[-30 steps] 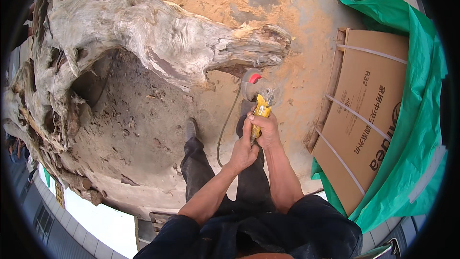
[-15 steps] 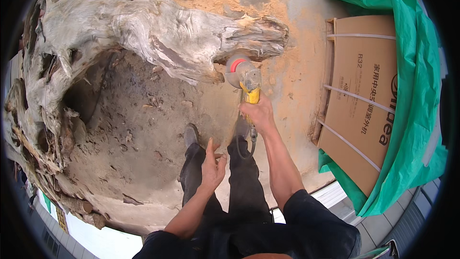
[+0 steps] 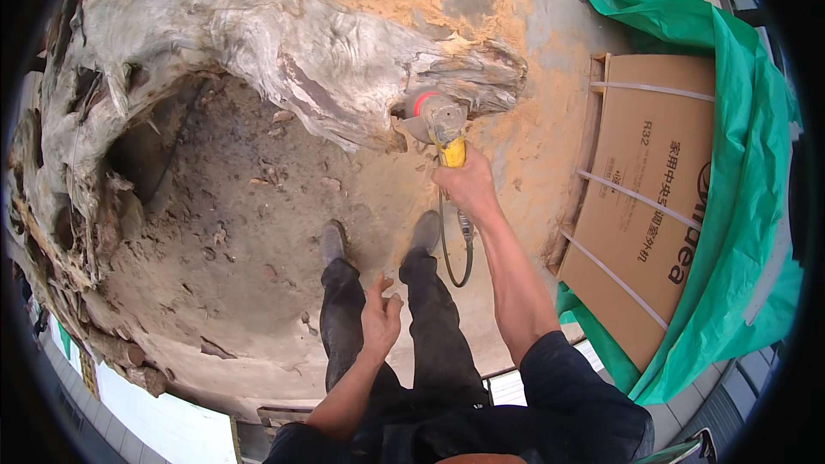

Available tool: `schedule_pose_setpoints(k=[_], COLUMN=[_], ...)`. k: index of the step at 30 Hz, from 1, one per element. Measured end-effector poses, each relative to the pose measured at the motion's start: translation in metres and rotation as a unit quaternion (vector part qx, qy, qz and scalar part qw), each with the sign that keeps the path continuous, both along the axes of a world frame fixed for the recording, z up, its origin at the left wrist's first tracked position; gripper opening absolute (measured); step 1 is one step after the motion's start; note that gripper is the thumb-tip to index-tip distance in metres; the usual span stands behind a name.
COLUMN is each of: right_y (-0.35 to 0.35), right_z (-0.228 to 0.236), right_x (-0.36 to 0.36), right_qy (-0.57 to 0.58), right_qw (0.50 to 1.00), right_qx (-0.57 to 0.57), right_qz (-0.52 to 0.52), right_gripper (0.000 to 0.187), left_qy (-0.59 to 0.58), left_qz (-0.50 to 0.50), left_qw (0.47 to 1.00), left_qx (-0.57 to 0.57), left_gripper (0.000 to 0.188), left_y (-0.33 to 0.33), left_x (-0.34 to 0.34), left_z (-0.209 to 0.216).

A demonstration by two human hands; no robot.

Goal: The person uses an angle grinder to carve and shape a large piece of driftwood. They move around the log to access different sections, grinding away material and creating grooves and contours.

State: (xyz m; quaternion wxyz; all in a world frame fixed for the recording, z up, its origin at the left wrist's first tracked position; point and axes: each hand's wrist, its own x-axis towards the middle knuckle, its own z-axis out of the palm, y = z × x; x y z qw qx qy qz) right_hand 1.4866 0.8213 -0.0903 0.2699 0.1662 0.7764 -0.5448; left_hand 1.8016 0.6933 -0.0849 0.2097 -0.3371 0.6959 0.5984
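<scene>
while the bare left hand (image 3: 381, 320) is hanging loose and half-curled, the right hand (image 3: 468, 182) is grasping a yellow-bodied, grey-headed angle grinder (image 3: 451, 153), whose red-ringed disc (image 3: 416, 127) is sitting by the notched edge of a weathered grey tree trunk (image 3: 322, 64).

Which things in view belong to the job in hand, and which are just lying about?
In the job:
- yellow angle grinder, in the right grip
- its cord
- gnarled grey trunk, at the grinder's head

Lying about, seemingly:
- strapped cardboard box
- green sheet along the box
</scene>
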Motion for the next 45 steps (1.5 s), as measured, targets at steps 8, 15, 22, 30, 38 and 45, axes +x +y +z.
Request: schedule_pose_setpoints(k=[8, 15, 22, 30, 38, 45], right_y=[-0.008, -0.019, 0.012, 0.007, -0.044, -0.047], right_z=[0.031, 0.013, 0.012, 0.037, 0.020, 0.013], right_x=[-0.048, -0.046, 0.043, 0.131, 0.137, 0.109], right_qy=[-0.014, -0.006, -0.119, -0.108, -0.008, 0.009], right_qw=[0.999, 1.000, 0.991, 0.981, 0.998, 0.999], right_qx=[-0.030, -0.004, 0.001, -0.062, -0.049, -0.041], right_qz=[-0.002, 0.029, -0.062, -0.148, -0.045, -0.005], right_gripper=[0.032, 0.031, 0.032, 0.023, 0.028, 0.042], left_qy=[0.008, 0.009, 0.000, 0.037, 0.073, 0.251], left_qz=[0.026, 0.030, 0.046, -0.022, 0.058, 0.099], left_qw=[1.000, 0.998, 0.997, 0.992, 0.952, 0.893], left_qx=[0.017, 0.053, 0.066, 0.116, 0.290, 0.361], left_gripper=[0.052, 0.049, 0.045, 0.051, 0.098, 0.116], left_y=[0.000, -0.013, -0.045, -0.055, -0.033, -0.003], left_x=[-0.006, -0.039, -0.037, -0.048, -0.089, -0.125], left_z=[0.000, 0.020, 0.018, 0.015, 0.028, -0.013])
